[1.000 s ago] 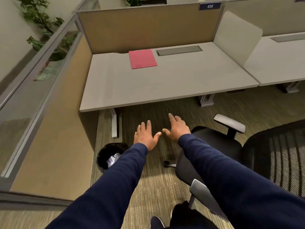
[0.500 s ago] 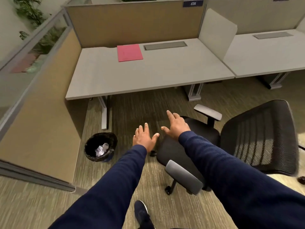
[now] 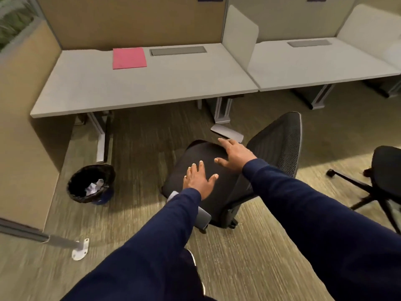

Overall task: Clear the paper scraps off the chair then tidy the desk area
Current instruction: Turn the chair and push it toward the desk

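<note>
Right now, olive carpet (image 3: 141, 135) runs under everything. A grey desk (image 3: 130, 88) stands against a tan partition (image 3: 130, 20), its long edge running left to right. A second desk (image 3: 314, 66) is butted on at the right, past a pale divider (image 3: 238, 33).

The chair (image 3: 195, 155) stands on the carpet just in front of the desk, not under it. Its mesh back is on the right and the seat's front edge points left, toward the bin (image 3: 74, 193), so its front-to-back line runs roughly along the desk edge. One armrest is on the far side and one on the near side. Another chair (image 3: 386, 170) stands well apart at the right edge.

The bin sits on the floor left of the chair, near a desk leg, with crumpled white scraps (image 3: 94, 186) inside. A pink folder (image 3: 129, 58) lies flat at the back of the desk, just beside a grey hatch (image 3: 178, 50).

Both hands are spread flat over the seat and grip nothing. The left hand (image 3: 198, 180) is over the middle of the cushion, and the right hand (image 3: 235, 154) is nearer the back. Whether the palms touch the cushion I can't tell.
</note>
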Available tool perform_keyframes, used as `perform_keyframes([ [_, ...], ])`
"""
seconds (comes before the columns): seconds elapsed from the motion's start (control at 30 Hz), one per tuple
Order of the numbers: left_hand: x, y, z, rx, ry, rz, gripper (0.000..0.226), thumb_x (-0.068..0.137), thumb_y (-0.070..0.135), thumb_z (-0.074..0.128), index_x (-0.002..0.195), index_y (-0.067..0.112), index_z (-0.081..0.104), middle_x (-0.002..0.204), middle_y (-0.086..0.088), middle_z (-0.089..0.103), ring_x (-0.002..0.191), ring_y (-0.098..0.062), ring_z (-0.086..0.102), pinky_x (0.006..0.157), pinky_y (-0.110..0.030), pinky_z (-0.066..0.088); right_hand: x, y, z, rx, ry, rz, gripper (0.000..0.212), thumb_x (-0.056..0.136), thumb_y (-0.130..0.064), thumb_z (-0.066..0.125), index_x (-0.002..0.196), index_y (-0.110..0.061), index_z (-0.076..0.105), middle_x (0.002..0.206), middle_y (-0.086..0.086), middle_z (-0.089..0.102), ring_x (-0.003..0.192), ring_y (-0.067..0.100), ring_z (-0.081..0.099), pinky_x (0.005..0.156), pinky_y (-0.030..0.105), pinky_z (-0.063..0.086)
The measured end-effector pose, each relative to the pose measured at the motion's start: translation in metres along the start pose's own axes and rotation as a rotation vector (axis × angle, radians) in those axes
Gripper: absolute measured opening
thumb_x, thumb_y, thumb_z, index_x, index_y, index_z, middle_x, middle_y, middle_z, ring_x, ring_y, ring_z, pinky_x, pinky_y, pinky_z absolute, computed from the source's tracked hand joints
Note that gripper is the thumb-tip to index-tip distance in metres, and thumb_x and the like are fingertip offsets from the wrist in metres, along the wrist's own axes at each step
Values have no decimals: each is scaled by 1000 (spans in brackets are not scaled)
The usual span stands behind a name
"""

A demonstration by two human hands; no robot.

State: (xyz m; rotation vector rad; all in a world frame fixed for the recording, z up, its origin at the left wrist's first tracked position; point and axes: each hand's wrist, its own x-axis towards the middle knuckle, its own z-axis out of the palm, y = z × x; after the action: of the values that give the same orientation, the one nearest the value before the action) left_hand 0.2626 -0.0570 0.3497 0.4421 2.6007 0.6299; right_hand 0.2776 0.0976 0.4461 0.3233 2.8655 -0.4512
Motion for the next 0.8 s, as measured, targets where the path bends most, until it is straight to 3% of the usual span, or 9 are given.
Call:
perform_keyframes([
  [0.47, 62, 143, 56, -129, -35, 61, 84, 96, 63, 41, 159, 15, 13, 165, -15, 16, 153, -32, 11, 121, -47, 18, 24, 148, -70, -210, 28, -94, 68, 92, -54, 61, 150, -24, 40, 153, 6, 41, 139, 30, 40, 112, 45, 39],
  [0.8, 75, 213, 86, -204, -111, 60, 92, 91, 72, 41, 159, 16, 15, 162, -15, 22, 150, -33, 16, 121, -48, 20, 47, 232, -98, -289, -30, -176, 70, 91, -59, 58, 150, -27, 39, 154, 6, 41, 140, 29, 38, 114, 47, 37],
])
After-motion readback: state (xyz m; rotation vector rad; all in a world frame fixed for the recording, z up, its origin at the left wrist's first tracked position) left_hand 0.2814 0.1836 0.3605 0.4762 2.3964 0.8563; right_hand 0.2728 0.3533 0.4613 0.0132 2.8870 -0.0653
